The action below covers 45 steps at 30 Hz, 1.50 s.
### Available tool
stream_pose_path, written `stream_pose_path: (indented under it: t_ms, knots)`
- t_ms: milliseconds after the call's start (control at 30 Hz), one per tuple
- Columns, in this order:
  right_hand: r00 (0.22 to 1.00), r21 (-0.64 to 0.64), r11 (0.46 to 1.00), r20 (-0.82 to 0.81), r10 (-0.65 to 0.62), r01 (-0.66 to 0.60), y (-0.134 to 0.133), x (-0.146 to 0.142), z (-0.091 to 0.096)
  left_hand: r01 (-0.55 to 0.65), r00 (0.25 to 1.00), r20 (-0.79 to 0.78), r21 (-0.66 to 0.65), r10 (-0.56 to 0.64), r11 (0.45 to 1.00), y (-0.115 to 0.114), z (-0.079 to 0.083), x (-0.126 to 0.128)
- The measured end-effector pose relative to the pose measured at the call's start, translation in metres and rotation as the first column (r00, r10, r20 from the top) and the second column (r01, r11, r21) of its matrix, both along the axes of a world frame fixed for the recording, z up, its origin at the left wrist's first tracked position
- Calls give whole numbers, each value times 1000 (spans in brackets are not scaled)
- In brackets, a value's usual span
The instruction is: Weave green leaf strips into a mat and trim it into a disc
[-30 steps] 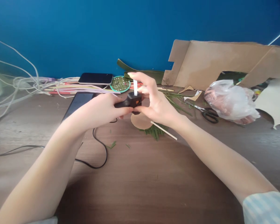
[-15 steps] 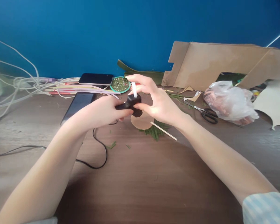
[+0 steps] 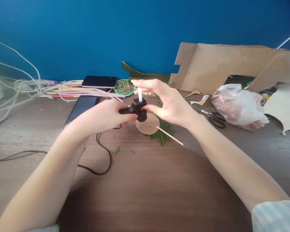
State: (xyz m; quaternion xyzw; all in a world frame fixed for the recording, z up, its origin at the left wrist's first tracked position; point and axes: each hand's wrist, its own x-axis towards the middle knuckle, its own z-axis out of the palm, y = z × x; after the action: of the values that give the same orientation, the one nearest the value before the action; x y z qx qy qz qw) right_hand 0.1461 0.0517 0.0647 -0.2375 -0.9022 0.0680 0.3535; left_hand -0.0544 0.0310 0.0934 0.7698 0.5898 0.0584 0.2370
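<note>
My left hand (image 3: 106,114) is closed around the handle of a black glue gun (image 3: 136,109), held a little above the table. A white glue stick (image 3: 140,94) stands up out of the gun's back. My right hand (image 3: 170,103) cups the gun from the right: its thumb rests against the body and its fingers curl at the stick, with the index finger stretched out above. Just under the gun's nozzle lie a round cardboard disc (image 3: 148,126), green leaf strips (image 3: 161,136) and a thin wooden stick (image 3: 170,136). The gun's black cord (image 3: 103,162) loops over the table.
Two dark phones (image 3: 99,81) (image 3: 81,106), a green round piece (image 3: 124,87), coloured straws (image 3: 82,91) and white cables (image 3: 19,87) lie at the back left. To the right are scissors (image 3: 215,117), a filled plastic bag (image 3: 236,104) and cut cardboard (image 3: 222,66) against the blue wall.
The glue gun has tilted and dropped slightly toward the cardboard disc. My right hand has shifted a little to the right, its fingers opening out around the glue stick.
</note>
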Motion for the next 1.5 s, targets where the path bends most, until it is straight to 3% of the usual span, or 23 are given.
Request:
stream_pose_path:
  t_ms: [167,567,900,1367,1500]
  knots:
    - [997,183,981,26,-67,61,1,-3,-1,-1,999,-42,-37,0,999,0,0,1]
    - [982,186,971,87,-169,150,-2,-4,-4,26,998,-50,-38,-28,999,-1,1,0]
    - [977,163,970,82,-197,182,-2,-4,0,-1,995,-100,108,12,994,-7,2,4]
    - [960,225,934,-36,-277,278,2,-3,-13,-29,972,-226,173,68,984,-9,9,21]
    - [966,205,944,-46,-253,257,2,-2,-13,-36,973,-217,167,73,985,-9,8,21]
